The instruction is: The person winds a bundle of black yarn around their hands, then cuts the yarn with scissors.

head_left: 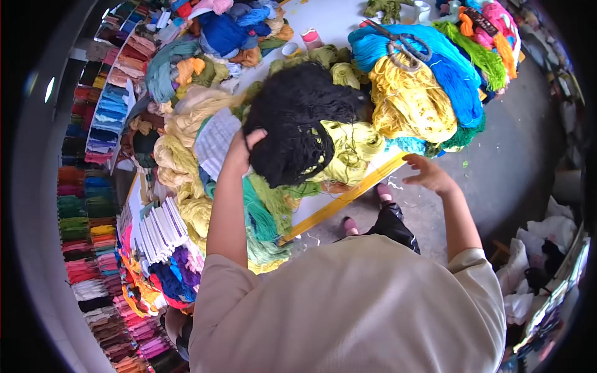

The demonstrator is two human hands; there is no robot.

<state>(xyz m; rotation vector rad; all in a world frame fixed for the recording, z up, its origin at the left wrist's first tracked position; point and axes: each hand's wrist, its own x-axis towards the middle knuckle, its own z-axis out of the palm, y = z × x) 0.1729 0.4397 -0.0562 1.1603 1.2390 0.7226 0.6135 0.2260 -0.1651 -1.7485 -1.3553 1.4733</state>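
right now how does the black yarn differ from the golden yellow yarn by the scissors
Color: the black yarn is dark, while the golden yellow yarn is bright.
Contact: the left hand is at the black yarn's edge; neither hand touches the golden yellow yarn.
Cover: the scissors reach over the golden yellow yarn's top; they lie apart from the black yarn.
Shared: both are loose heaps of strands.

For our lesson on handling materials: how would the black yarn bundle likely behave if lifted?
The black yarn bundle would probably sag, since its strands look loose. It may snag, as stray threads trail across the pale yellow yarn. Rolling seems unlikely, given its slumped shape.
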